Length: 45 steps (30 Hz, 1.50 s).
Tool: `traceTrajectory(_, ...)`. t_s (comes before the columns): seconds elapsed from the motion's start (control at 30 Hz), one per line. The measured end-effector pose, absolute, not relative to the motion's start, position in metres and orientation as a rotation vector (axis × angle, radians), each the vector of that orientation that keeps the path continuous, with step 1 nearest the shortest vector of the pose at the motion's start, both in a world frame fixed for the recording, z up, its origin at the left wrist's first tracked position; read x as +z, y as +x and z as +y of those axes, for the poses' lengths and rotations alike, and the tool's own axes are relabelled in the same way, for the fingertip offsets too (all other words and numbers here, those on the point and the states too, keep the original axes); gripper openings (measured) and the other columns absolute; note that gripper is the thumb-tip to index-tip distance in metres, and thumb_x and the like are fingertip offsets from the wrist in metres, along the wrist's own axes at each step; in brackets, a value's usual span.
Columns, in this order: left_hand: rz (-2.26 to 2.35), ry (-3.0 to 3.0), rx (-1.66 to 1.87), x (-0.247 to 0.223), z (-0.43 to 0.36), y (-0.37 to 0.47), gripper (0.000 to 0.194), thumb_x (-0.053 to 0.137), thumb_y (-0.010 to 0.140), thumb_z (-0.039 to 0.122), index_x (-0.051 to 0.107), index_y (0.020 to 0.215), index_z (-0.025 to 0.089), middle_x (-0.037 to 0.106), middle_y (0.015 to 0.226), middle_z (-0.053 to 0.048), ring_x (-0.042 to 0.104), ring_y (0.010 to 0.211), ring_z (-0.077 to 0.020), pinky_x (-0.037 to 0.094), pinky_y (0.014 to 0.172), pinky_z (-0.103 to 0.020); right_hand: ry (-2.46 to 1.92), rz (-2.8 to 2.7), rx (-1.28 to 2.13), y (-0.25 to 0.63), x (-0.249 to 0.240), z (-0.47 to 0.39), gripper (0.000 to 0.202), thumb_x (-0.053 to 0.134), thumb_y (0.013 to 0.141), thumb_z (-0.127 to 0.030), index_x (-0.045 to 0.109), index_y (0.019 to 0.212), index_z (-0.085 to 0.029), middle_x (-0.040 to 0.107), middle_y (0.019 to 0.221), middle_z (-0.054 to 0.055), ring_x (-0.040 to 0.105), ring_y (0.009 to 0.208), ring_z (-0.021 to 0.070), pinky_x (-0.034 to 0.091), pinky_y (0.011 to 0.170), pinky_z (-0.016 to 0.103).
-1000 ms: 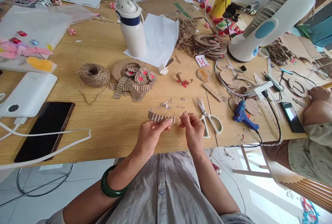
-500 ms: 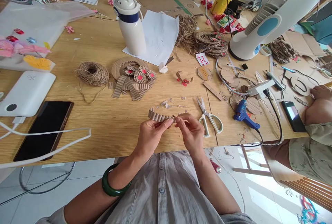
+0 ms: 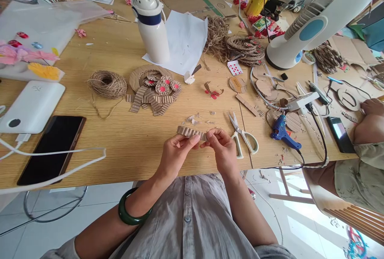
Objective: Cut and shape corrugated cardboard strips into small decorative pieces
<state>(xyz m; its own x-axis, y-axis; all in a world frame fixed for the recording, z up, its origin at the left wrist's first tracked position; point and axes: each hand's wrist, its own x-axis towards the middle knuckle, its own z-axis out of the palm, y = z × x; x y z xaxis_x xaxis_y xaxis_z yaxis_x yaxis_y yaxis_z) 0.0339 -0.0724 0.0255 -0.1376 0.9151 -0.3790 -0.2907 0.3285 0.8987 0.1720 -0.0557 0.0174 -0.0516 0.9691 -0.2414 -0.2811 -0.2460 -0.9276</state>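
Note:
A short strip of corrugated cardboard (image 3: pixel 189 131) is held up between my hands over the front of the table. My left hand (image 3: pixel 177 151) pinches its middle from below, thumb on the near face. At the strip's right end, my right hand (image 3: pixel 221 147) grips it between thumb and fingers. Paper scraps (image 3: pixel 193 119) lie just beyond. White-handled scissors (image 3: pixel 241 135) rest partly spread beside my right hand. Farther back sits a cardboard ring (image 3: pixel 136 77) bearing corrugated strips and cardboard flowers with red centres (image 3: pixel 162 88).
A twine coil (image 3: pixel 107 85) and a black phone (image 3: pixel 51 147) lie left. A white bottle (image 3: pixel 153 35) stands behind. Rightward are a blue glue gun (image 3: pixel 283 132), a power strip (image 3: pixel 303 101), cables and a white fan (image 3: pixel 312 23). Another person's hand (image 3: pixel 372 107) rests at the far right.
The cardboard strip has shifted slightly right between my fingers. My right hand has turned and closed over its right end, with more of the strip showing there.

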Motion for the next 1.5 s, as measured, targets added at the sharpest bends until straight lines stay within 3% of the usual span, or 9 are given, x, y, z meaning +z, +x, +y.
traceTrajectory(0.27,1.275,0.560,1.182,0.020,-0.072,0.025,0.026,0.082,0.070,0.040,0.077,0.074,0.015,0.073,0.069,-0.003,0.066,0.069,-0.0146,0.056,0.069,-0.025,-1.247,-0.991,1.371,0.181,0.015,-0.052,0.021,0.076,0.079,-0.037,0.066,0.079,-0.018,0.062,0.076,-0.003,0.060,0.060,0.0098,0.052,0.058,0.025)
traceTrajectory(0.37,1.232,0.503,1.183,0.020,-0.073,0.026,0.025,0.084,0.068,0.038,0.078,0.074,0.014,0.073,0.069,-0.003,0.065,0.068,-0.0138,0.057,0.067,-0.025,-1.276,-1.134,1.246,0.180,0.013,-0.053,0.017,0.071,0.083,-0.034,0.064,0.080,-0.019,0.060,0.075,-0.002,0.059,0.062,0.0108,0.054,0.060,0.026)
traceTrajectory(0.53,1.236,0.497,1.213,0.021,-0.073,0.030,0.025,0.083,0.070,0.037,0.077,0.075,0.013,0.074,0.070,-0.004,0.067,0.064,-0.0134,0.058,0.068,-0.025,-1.369,-1.458,0.645,0.175,0.019,-0.060,0.008,0.065,0.088,-0.021,0.065,0.095,-0.021,0.063,0.095,0.005,0.059,0.087,0.0177,0.055,0.075,0.034)
traceTrajectory(0.6,1.279,0.521,1.228,0.022,-0.073,0.031,0.027,0.083,0.070,0.038,0.077,0.074,0.013,0.075,0.070,-0.005,0.068,0.063,-0.0138,0.059,0.068,-0.026,-1.346,-1.563,0.465,0.171,0.025,-0.064,0.008,0.065,0.088,-0.016,0.065,0.094,-0.022,0.065,0.092,0.004,0.059,0.087,0.0187,0.053,0.076,0.036)
traceTrajectory(0.7,1.295,0.568,1.241,0.022,-0.074,0.032,0.027,0.082,0.072,0.039,0.076,0.077,0.013,0.076,0.071,-0.004,0.071,0.065,-0.0154,0.059,0.070,-0.027,-1.290,-1.671,0.485,0.164,0.030,-0.069,0.010,0.063,0.089,-0.013,0.065,0.090,-0.023,0.069,0.082,0.002,0.060,0.081,0.0181,0.052,0.075,0.036)
traceTrajectory(0.87,1.275,0.652,1.248,0.020,-0.076,0.032,0.024,0.080,0.075,0.038,0.076,0.082,0.015,0.077,0.075,-0.003,0.072,0.070,-0.0171,0.059,0.074,-0.028,-1.273,-1.659,0.565,0.158,0.027,-0.070,0.009,0.064,0.090,-0.013,0.066,0.092,-0.022,0.071,0.085,0.002,0.063,0.081,0.0169,0.053,0.076,0.034)
traceTrajectory(1.2,1.384,0.817,1.194,0.021,-0.078,0.033,0.026,0.075,0.078,0.041,0.078,0.076,0.016,0.077,0.073,-0.004,0.072,0.077,-0.0202,0.056,0.071,-0.027,-1.266,-1.746,0.358,0.158,0.022,-0.068,0.013,0.057,0.093,-0.013,0.067,0.096,-0.022,0.074,0.087,0.005,0.066,0.082,0.0192,0.054,0.075,0.036)
traceTrajectory(1.37,1.479,0.970,1.173,0.027,-0.080,0.030,0.024,0.072,0.081,0.038,0.076,0.074,0.016,0.076,0.073,-0.003,0.071,0.075,-0.0210,0.054,0.068,-0.025,-1.254,-1.739,0.490,0.162,0.022,-0.067,0.011,0.059,0.093,-0.018,0.068,0.095,-0.024,0.074,0.087,0.005,0.067,0.081,0.0197,0.054,0.075,0.036)
traceTrajectory(1.5,1.539,1.308,1.181,0.030,-0.079,0.025,0.017,0.068,0.084,0.031,0.077,0.081,0.018,0.078,0.083,-0.005,0.071,0.078,-0.0205,0.053,0.073,-0.026,-1.219,-1.768,0.637,0.169,0.028,-0.062,0.012,0.058,0.094,-0.021,0.068,0.086,-0.024,0.073,0.082,0.004,0.065,0.077,0.0183,0.052,0.073,0.035)
